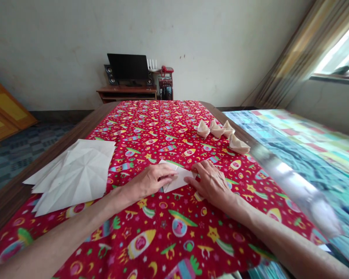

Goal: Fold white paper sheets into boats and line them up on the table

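A small folded sheet of white paper [179, 182] lies on the red patterned cloth [168, 248] in front of me. My left hand [154, 179] is closed on the paper's left part, fingertips and thumb close together on it. At its right corner, my right hand [212, 181] holds the paper between thumb and curled fingers. The fingers hide parts of both ends. To the left is a fanned stack of creased white sheets [81, 174]. Several folded paper boats [239, 145] stand in a group at the far right of the cloth.
The cloth covers a dark wooden table [54, 155], whose edges show on both sides. Beyond it are a monitor [128, 66], speakers and a red telephone [163, 70] on a desk [125, 90]. A bed [302, 155] runs along the right side, near a curtain [296, 54].
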The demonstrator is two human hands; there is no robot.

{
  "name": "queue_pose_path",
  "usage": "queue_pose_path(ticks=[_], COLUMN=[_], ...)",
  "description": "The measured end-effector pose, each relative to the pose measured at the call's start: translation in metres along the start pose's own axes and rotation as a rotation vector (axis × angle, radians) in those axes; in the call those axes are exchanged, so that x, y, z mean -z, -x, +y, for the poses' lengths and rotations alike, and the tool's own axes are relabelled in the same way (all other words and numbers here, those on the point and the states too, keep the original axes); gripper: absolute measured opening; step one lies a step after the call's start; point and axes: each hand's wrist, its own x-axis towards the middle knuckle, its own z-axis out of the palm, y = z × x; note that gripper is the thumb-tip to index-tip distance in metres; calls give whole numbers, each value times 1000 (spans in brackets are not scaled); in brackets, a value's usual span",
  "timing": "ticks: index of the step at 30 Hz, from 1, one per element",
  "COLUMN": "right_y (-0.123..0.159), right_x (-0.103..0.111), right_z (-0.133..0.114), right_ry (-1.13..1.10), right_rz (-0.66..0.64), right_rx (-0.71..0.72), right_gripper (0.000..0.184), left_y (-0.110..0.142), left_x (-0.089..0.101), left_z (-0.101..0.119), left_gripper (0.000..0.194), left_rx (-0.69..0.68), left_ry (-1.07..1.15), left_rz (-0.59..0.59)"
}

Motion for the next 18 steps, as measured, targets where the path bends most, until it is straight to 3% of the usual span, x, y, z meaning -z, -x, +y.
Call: queue_pose_path(ticks=[4,6,11,18], right_y=[3,4,4,-12], right_x=[-3,-7,-16,-9], right_z=[4,7,9,8], right_ry=[-20,-77,-241,-410], right_rz=[20,47,96,11], right_rx=[4,42,69,-50], right_gripper=[25,22,18,8], left_y=[-11,-12,-13,-16], left_x=[4,6,9,7], left_z=[-24,-31,-31,-33], left_gripper=[65,74,65,57], left_rx=[83,107,123,117], left_ry=[-134,-157,-179,-171], left_rz=[-29,-59,-107,-62])
